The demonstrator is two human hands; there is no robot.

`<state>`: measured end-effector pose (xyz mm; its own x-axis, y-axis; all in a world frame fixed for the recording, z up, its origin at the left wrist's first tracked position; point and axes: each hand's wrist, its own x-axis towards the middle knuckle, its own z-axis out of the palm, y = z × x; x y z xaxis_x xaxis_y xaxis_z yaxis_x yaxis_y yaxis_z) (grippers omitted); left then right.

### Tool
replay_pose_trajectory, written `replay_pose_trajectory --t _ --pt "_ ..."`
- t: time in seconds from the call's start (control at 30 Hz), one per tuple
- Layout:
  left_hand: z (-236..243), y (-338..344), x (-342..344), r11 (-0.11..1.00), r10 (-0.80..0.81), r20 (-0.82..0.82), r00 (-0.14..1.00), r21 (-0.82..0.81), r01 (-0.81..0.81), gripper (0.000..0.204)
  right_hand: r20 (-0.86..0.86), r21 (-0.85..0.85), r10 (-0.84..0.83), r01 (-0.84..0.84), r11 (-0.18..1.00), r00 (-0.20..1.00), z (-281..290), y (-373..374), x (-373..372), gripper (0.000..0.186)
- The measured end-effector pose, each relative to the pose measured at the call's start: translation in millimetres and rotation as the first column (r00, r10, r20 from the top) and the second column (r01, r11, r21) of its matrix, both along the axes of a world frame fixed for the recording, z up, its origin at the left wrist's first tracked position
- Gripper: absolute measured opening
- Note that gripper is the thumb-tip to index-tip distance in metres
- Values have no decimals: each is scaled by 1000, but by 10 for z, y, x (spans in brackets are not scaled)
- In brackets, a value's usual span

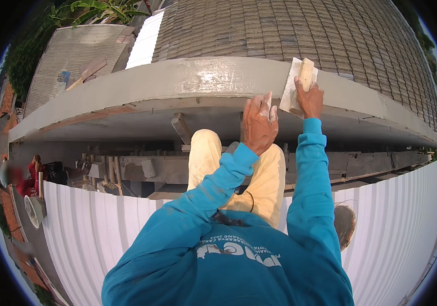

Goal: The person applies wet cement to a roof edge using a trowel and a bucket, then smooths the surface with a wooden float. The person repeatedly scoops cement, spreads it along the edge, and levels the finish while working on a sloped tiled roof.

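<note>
My right hand (309,99) grips the pale wooden handle (306,71) of a flat rectangular trowel (290,89), held against the right part of a grey plastered ledge (218,76) with a wet sheen in places. My left hand (259,122) is at the ledge's lower edge, left of the trowel, fingers bent and pressed together, smeared white; what they hold, if anything, is hidden. My legs in cream trousers (203,158) are bent below my hands.
Tiled roof (290,30) beyond the ledge; white corrugated roofing (86,229) below. A bucket (345,227) is at lower right. At left, a co-worker in red (27,181) crouches near timber battens (111,171). A long-handled tool (86,74) lies on the upper-left roof.
</note>
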<state>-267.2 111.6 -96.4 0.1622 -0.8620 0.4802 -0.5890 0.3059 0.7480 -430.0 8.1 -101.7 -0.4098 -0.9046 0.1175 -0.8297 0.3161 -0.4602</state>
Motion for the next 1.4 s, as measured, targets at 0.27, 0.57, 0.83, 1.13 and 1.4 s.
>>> replay_pose_trajectory --t 0.27,0.57,0.83,1.13,1.4 --pt "-630 1180 1416 928 224 42 974 296 -226 38 35 -37 132 -130 991 991 -129 -106 571 54" --pt "-769 1274 1475 903 238 119 964 338 -264 39 -28 -173 445 -443 880 895 -108 -14 1967 46" --pt "-1237 1432 1938 828 324 139 936 437 -351 36 -244 -110 169 -200 974 955 -11 -212 205 39" --pt "-1548 2042 2540 645 67 534 843 621 -445 40 -506 -79 -73 39 996 859 15 -438 -2379 36" --pt "-1597 2288 2646 513 -87 637 766 688 -514 38 -619 66 -166 261 963 768 37 -769 -4151 53"
